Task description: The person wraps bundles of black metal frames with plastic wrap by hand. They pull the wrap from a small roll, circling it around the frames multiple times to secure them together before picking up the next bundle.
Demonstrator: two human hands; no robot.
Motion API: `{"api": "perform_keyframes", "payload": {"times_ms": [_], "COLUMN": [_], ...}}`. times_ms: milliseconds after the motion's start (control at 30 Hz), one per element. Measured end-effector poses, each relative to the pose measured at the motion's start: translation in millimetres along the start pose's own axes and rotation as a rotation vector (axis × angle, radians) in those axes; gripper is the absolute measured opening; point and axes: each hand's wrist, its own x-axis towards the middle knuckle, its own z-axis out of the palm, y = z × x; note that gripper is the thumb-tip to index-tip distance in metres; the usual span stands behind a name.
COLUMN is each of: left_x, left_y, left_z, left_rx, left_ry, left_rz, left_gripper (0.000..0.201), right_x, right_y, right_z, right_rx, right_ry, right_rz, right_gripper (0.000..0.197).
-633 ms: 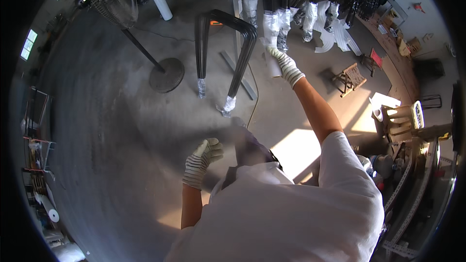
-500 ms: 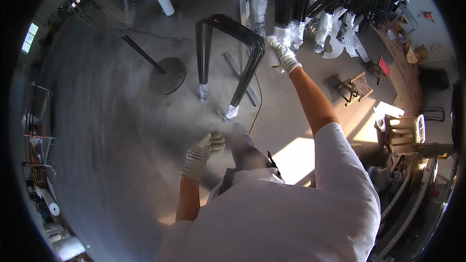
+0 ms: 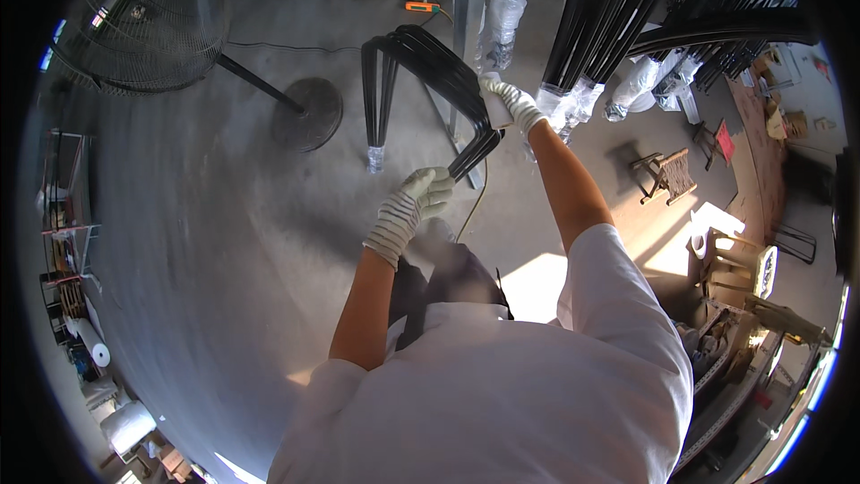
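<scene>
A bent bundle of black tubes (image 3: 434, 61) stands like an upturned U in front of me, clear plastic wrapped round its left foot (image 3: 375, 159). My right hand (image 3: 514, 104), in a striped white glove, grips a small pale roll (image 3: 495, 111) that looks like plastic wrap, against the bundle's right bend. Lower down, my gloved left hand (image 3: 414, 206) has its fingers curled round the lower end of the right leg. That end is hidden behind the hand, so how firmly it is held does not show.
A large standing fan (image 3: 134, 18) with a round base (image 3: 307, 114) is at the left. Wrapped bundles of black tubes (image 3: 614, 13) lean beside a metal post (image 3: 472, 27) at upper right. A folding stool (image 3: 667, 177) stands right; an orange power strip (image 3: 421, 6) lies on the floor.
My left hand has moved up and forward to the bundle's right leg. The right hand with the roll has come lower along the bend, and the right leg has shifted.
</scene>
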Motion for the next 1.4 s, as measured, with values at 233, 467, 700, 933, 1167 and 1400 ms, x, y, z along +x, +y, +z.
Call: {"api": "perform_keyframes", "payload": {"times_ms": [233,467,700,933,1167,1400], "left_x": [58,-4,-57,-70,-92,-99], "left_y": [-13,-41,-71,-65,-66,-41], "left_z": [-64,-101,-159,-174,-158,-162], "left_rx": [0.001,-0.735,-0.864,-0.892,-0.185,-0.162], "left_ry": [0.281,0.153,0.216,0.600,0.603,0.524], "left_rz": [-0.012,0.216,0.299,0.387,0.684,0.387], "left_gripper": [0.065,0.062,0.057,0.038,0.031,0.035], "right_x": [-87,-168,-163,-158,-177,-193], "right_y": [33,80,107,72,66,66], "right_z": [66,163,218,238,268,299], "right_rx": [0.220,0.451,0.626,0.583,0.172,-0.032], "right_ry": [-0.295,-0.391,-0.456,-0.552,-0.555,-0.363], "right_rz": [-0.055,0.215,0.200,0.148,-0.060,0.043], "right_gripper": [0.046,0.051,0.067,0.053,0.050,0.040]}}
